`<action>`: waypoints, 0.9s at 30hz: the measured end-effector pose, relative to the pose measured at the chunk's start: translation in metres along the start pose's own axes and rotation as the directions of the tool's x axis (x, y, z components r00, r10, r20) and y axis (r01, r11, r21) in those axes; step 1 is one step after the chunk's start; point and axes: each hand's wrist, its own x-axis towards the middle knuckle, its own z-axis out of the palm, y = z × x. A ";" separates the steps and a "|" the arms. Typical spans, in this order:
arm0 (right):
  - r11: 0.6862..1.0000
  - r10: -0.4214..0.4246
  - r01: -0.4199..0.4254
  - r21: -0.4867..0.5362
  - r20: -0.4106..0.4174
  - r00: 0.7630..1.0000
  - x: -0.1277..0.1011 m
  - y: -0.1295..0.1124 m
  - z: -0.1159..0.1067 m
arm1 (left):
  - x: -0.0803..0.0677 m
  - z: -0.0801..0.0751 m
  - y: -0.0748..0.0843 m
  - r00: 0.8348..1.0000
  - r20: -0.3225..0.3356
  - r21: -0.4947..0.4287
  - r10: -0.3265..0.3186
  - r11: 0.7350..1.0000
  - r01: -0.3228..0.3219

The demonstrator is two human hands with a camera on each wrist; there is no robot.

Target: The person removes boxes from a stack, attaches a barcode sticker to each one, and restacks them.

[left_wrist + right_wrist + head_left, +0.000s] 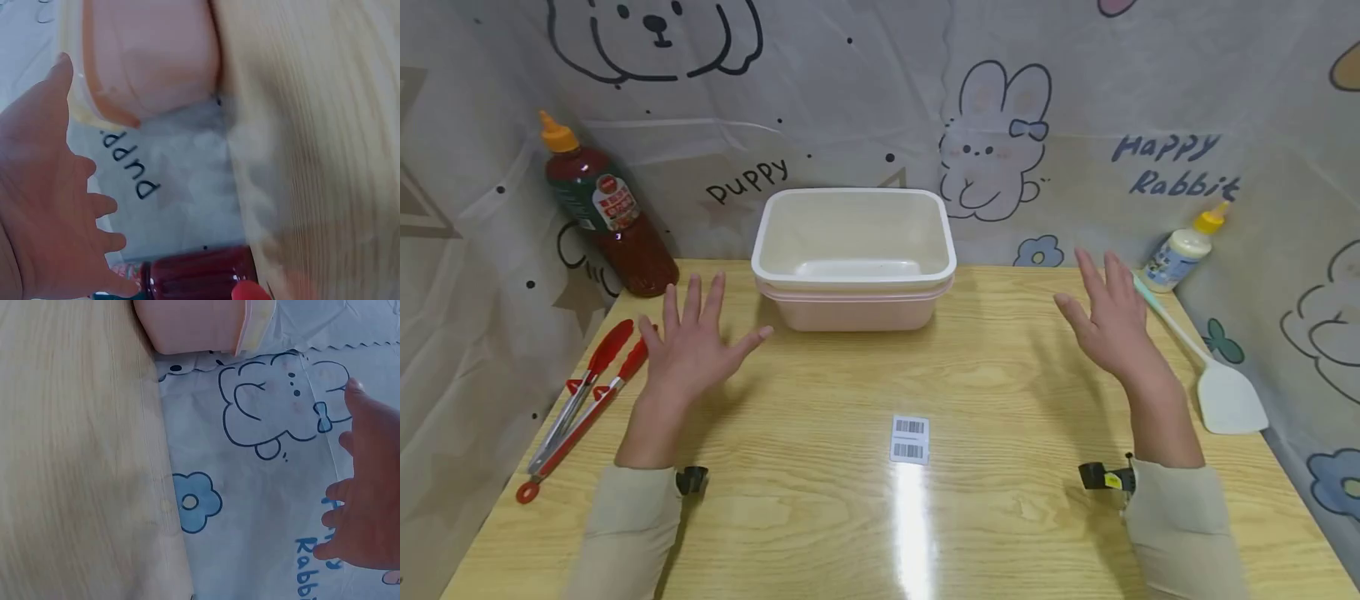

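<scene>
Tabletop booth, cartoon-printed sheets around a wood-grain table

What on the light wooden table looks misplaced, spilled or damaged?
Nothing appears spilled or damaged. Only the white rectangular label with dark barcodes seems odd: it lies centrally on the table, not on a package.

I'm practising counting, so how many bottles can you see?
2. A big red sauce bottle stands on the table, far left; a small yellow-capped bottle stands far right. Others might be hidden behind the stacked tubs.
</scene>
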 end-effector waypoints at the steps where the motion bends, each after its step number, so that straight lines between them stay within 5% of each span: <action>1: 1.000 -0.013 0.013 0.006 0.006 1.000 0.004 -0.003 0.000 | 0.002 -0.001 -0.003 1.000 -0.002 0.003 0.000 1.000 0.000; 11: 0.995 -0.072 0.065 0.079 0.100 0.992 0.046 -0.017 0.007 | 0.029 -0.007 -0.018 1.000 -0.006 -0.026 0.016 1.000 -0.017; 20: 0.984 -0.034 0.016 0.178 0.095 0.995 0.082 -0.038 0.020 | 0.050 -0.007 -0.007 0.999 0.007 -0.125 0.051 0.991 -0.049; 27: 0.934 0.021 -0.062 0.351 0.121 0.992 0.101 -0.050 0.036 | 0.060 0.003 0.000 0.998 0.029 -0.229 0.062 0.972 -0.054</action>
